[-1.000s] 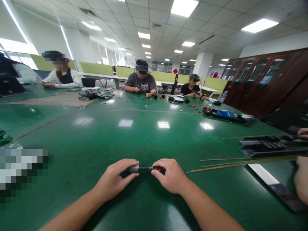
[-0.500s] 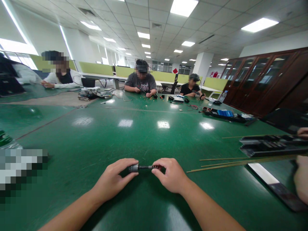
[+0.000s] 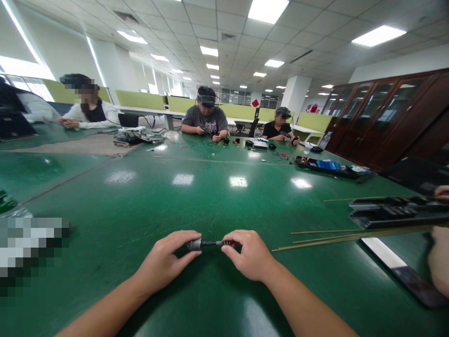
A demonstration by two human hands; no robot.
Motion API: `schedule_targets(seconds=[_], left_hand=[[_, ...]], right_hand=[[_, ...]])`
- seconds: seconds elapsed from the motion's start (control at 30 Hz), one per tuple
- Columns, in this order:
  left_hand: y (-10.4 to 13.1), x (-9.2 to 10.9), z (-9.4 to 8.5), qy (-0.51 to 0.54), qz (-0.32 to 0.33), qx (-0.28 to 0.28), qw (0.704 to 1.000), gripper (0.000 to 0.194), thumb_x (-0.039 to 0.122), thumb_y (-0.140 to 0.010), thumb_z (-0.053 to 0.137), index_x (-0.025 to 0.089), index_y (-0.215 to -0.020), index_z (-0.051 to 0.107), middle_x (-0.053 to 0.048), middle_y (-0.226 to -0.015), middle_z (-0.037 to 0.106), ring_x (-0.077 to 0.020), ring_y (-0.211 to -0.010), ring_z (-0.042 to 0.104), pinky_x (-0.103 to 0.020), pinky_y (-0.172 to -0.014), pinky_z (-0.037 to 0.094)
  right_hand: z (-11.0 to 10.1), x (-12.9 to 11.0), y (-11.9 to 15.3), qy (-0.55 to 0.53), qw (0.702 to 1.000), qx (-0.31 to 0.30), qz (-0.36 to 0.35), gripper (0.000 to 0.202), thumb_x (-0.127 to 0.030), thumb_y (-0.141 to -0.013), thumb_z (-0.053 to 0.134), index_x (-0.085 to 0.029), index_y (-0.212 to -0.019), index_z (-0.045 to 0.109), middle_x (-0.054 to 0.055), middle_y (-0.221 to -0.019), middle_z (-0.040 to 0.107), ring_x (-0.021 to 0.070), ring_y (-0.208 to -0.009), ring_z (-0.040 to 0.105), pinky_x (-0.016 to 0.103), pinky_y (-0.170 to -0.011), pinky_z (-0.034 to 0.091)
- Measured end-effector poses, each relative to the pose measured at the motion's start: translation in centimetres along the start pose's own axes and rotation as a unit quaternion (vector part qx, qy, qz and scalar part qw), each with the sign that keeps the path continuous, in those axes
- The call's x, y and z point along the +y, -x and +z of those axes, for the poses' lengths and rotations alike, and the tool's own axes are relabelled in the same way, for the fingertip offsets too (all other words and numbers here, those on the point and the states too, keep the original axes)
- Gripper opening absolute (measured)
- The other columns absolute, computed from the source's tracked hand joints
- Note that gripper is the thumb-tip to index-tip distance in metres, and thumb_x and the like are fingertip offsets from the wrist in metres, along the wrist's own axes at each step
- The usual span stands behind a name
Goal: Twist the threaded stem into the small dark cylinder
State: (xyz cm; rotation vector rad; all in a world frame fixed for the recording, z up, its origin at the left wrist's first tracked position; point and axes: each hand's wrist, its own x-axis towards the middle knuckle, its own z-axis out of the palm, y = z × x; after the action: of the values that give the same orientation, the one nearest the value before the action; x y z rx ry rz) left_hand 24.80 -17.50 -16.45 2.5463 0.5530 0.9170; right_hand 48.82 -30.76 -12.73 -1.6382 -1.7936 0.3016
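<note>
Both of my hands hold one small dark tool [image 3: 206, 243] low over the green table [image 3: 217, 196]. My left hand [image 3: 166, 260] pinches its thicker grey end between thumb and fingers. My right hand [image 3: 247, 255] grips the thin dark shaft at the other end. The tool lies level between the two hands, and its ends are hidden by my fingers.
Thin wooden sticks [image 3: 336, 238] lie to the right, beside a black tray [image 3: 396, 211] and a flat dark slab [image 3: 403, 271]. Another person's hand [image 3: 439, 264] is at the right edge. Three people sit at the far side among small parts. A bottle [image 3: 9, 206] stands at the left.
</note>
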Motion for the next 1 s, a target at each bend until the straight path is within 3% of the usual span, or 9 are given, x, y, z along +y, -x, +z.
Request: schedule_targets(seconds=[0.8,0.9,1.0], left_hand=[[-0.2,0.2,-0.5,0.01,-0.015,-0.004,1.0,0.034,0.035,-0.087,0.069,0.028,-0.12,0.064,-0.005,-0.113,0.07,-0.0218,-0.106,0.067,-0.036,-0.095,0.054],[-0.7,0.7,-0.8,0.012,-0.055,0.011,0.998,0.034,0.038,-0.087,0.069,0.026,-0.118,0.065,-0.006,-0.11,0.071,-0.0235,-0.103,0.067,-0.037,-0.091,0.056],[-0.9,0.5,-1.6,0.051,-0.138,0.033,0.989,0.045,0.044,-0.087,0.068,0.025,-0.127,0.063,-0.007,-0.116,0.071,-0.0255,-0.104,0.068,-0.04,-0.093,0.056]], right_hand=[[-0.3,0.1,0.0,-0.002,1.0,0.018,0.009,0.01,-0.025,-0.089,0.064,-0.023,-0.094,0.072,0.001,-0.083,0.071,0.0169,-0.074,0.063,0.028,-0.072,0.045],[-0.3,0.3,-0.1,-0.006,0.999,0.026,0.018,0.011,-0.026,-0.089,0.063,-0.023,-0.095,0.073,0.002,-0.085,0.072,0.0174,-0.076,0.064,0.028,-0.074,0.046],[-0.2,0.5,-0.2,-0.011,0.999,0.024,0.025,0.012,-0.027,-0.089,0.063,-0.023,-0.096,0.073,0.002,-0.086,0.072,0.0175,-0.076,0.064,0.028,-0.075,0.046]])
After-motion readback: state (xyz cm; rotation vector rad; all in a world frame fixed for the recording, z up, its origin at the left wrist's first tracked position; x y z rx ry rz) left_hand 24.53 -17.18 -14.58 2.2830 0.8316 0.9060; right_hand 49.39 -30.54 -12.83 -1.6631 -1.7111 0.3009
